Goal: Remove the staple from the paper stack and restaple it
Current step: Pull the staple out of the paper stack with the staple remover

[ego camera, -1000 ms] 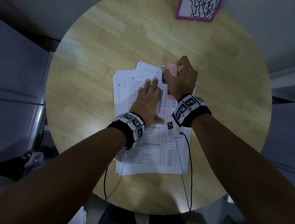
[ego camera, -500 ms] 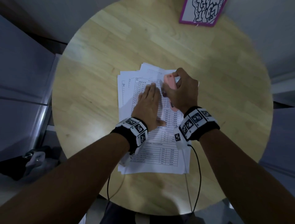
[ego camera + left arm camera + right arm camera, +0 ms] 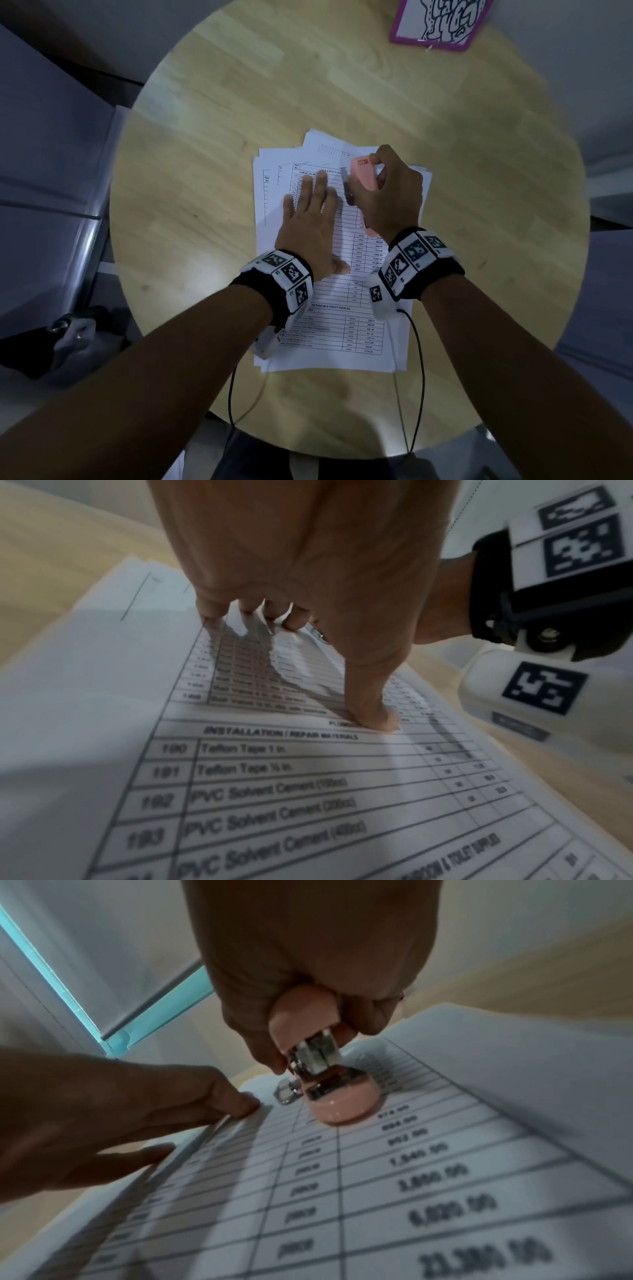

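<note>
Right hand (image 3: pixel 390 192) has brought the pink stapler (image 3: pixel 363 178) down onto the paper stack (image 3: pixel 342 329) on the desk (image 3: pixel 479 240), fingers wrapped round it; left hand (image 3: pixel 308 219) stays spread flat, pinning pages. Restapling looks close.

My head camera looks steeply down on the round table (image 3: pixel 191 178) from well above. Each wrist camera sits low, just over the paper stack (image 3: pixel 103 723), looking forward along its hand (print fills both lower frames). All three views share the printed top sheet; the right wrist view also catches the left hand (image 3: pixel 103 1112).
</note>
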A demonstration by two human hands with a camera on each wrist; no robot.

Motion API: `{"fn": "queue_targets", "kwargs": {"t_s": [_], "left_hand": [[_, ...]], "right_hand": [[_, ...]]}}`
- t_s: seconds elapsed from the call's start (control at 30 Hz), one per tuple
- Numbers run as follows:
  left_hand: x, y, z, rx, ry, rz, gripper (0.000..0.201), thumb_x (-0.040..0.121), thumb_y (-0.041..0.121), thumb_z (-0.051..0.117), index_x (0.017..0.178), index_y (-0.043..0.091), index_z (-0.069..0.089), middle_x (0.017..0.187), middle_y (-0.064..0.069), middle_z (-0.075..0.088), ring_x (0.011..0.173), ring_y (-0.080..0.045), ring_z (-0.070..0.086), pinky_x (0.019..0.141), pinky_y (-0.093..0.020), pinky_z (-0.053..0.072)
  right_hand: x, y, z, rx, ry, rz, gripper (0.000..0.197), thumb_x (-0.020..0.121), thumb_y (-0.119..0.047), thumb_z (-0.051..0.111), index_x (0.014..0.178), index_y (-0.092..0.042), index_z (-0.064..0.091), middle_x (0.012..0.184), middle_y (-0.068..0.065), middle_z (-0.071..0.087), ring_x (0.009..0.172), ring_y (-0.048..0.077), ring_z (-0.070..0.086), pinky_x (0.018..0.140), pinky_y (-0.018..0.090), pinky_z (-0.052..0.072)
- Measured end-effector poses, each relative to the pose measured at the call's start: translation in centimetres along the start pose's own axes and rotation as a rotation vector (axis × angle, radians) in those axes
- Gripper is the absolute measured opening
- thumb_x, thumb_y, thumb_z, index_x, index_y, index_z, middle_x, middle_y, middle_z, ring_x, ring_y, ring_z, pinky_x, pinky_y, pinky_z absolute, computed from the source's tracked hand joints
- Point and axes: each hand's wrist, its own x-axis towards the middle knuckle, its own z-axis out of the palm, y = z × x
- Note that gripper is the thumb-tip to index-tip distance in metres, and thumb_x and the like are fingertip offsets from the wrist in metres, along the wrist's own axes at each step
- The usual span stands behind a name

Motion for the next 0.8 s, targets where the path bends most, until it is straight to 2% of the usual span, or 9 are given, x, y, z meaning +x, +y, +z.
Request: {"fn": "queue_targets", "kwargs": {"t_s": [0.13,0.23,0.43,0.67,0.73,0.8], "left_hand": [[0.1,0.0,-0.1,0.072,-0.04,0.013,0.131,0.067,0.065,0.075,0.154,0.01,-0.007,0.16,-0.011,-0.028,0.147,-0.035,-0.024,0.121,-0.057,0.001],[0.2,0.1,-0.1,0.095,-0.045,0.015,0.13,0.066,0.066,0.074,0.154,0.01,-0.004,0.16,-0.012,-0.028,0.147,-0.036,-0.023,0.12,-0.059,0.003],[0.4,0.3,-0.2,0.141,-0.063,0.006,0.129,0.069,0.067,0.072,0.153,0.01,-0.006,0.159,-0.015,-0.029,0.147,-0.039,-0.023,0.12,-0.06,0.004],[0.4,0.4,-0.1,0.166,-0.07,-0.008,0.13,0.068,0.069,0.07,0.154,0.009,-0.007,0.159,-0.015,-0.029,0.147,-0.039,-0.022,0.12,-0.06,0.008],[0.4,0.5,-0.2,0.165,-0.074,-0.015,0.13,0.067,0.068,0.071,0.154,0.01,-0.007,0.159,-0.014,-0.029,0.147,-0.039,-0.022,0.119,-0.06,0.009],[0.4,0.4,-0.2,0.158,-0.082,-0.018,0.129,0.069,0.066,0.072,0.154,0.01,-0.008,0.159,-0.014,-0.029,0.147,-0.038,-0.022,0.12,-0.06,0.008]], "right_hand": [[0.7,-0.3,0.3,-0.042,0.0,0.018,0.041,0.083,-0.055,0.073,0.099,-0.019,0.059,0.073,-0.001,0.067,0.068,0.028,0.066,0.06,0.036,0.056],[1.1,-0.6,0.3,-0.044,0.008,0.041,0.041,0.083,-0.052,0.073,0.101,-0.019,0.058,0.08,0.001,0.069,0.071,0.028,0.066,0.062,0.036,0.057],[1.0,-1.0,0.9,-0.033,0.011,0.126,0.033,0.083,-0.039,0.072,0.102,-0.019,0.056,0.077,0.001,0.066,0.074,0.03,0.064,0.061,0.028,0.043],[2.0,-2.2,1.3,-0.012,0.035,0.176,0.031,0.086,-0.038,0.069,0.103,-0.017,0.054,0.086,0.002,0.07,0.079,0.03,0.064,0.063,0.034,0.052],[2.4,-2.3,1.1,-0.003,0.033,0.197,0.031,0.085,-0.037,0.069,0.104,-0.016,0.055,0.087,0.0,0.069,0.079,0.025,0.059,0.063,0.033,0.049],[2.4,-2.3,0.9,0.028,0.036,0.251,0.028,0.087,-0.033,0.07,0.103,-0.015,0.055,0.084,-0.006,0.063,0.071,0.013,0.049,0.057,0.027,0.036]]}}
